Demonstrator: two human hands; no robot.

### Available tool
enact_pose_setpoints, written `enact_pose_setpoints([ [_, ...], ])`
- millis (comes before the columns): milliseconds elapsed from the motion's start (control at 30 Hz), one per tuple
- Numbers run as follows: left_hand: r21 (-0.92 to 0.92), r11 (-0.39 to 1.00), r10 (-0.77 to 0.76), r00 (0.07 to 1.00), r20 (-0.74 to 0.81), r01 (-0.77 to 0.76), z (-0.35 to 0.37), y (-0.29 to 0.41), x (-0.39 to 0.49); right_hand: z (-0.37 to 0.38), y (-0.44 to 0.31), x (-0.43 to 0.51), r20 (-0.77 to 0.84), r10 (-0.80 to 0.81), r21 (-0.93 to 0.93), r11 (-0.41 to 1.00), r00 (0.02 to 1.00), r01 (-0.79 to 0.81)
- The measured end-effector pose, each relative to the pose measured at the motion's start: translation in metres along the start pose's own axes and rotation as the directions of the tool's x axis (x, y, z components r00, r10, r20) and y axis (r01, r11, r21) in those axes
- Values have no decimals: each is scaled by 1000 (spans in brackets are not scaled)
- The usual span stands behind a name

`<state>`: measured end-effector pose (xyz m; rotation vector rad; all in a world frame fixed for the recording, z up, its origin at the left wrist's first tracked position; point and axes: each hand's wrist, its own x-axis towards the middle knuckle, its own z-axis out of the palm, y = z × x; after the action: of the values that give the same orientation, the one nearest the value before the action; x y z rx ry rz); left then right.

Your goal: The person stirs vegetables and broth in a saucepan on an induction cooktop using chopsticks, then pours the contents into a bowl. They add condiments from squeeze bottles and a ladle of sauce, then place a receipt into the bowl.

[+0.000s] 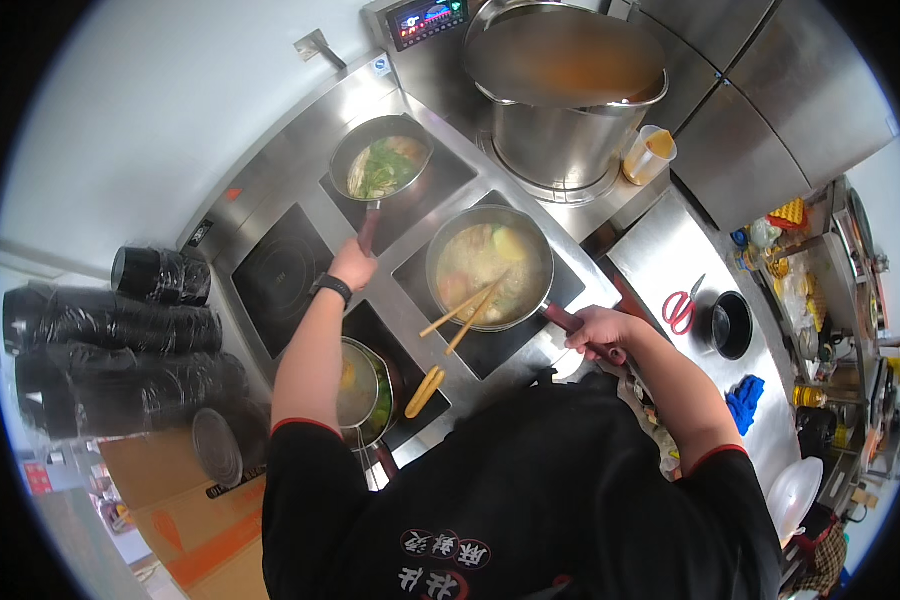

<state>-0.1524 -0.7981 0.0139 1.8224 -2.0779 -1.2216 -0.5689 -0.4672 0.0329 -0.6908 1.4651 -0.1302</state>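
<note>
My left hand grips the dark red handle of a saucepan on the far burner, which holds leafy greens and pale strands in broth. In my right hand is the handle of a larger saucepan with steaming cloudy broth and chunks of food. A pair of wooden chopsticks rests in that pan, leaning over its near rim. Close to my left forearm, a third pan holds greens and a strainer. Beside it lie yellow tongs or a similar yellow utensil.
A tall steel stockpot stands at the back, a plastic measuring jug beside it. Red-handled scissors, a black bowl and a blue cloth lie on the right counter. Wrapped black container stacks and a cardboard box are left.
</note>
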Motion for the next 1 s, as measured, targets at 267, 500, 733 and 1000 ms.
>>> enact_pose_setpoints([
  [267, -193, 980, -53, 998, 30, 58, 54, 36, -70, 21, 26, -16, 78, -204, 406, 901, 976, 156],
  [500, -209, 970, -134, 991, -19, 127, 109, 59, -146, -14, 92, -78, 31, -275, 460, 857, 961, 231],
  [733, -285, 944, -203, 973, -109, 165, 198, 66, -223, -64, 155, -164, -94, -309, 374, 870, 946, 321],
  [1000, -189, 977, -142, 956, -259, 94, 279, 90, -309, -96, 212, -225, -147, -296, 466, 821, 944, 330],
])
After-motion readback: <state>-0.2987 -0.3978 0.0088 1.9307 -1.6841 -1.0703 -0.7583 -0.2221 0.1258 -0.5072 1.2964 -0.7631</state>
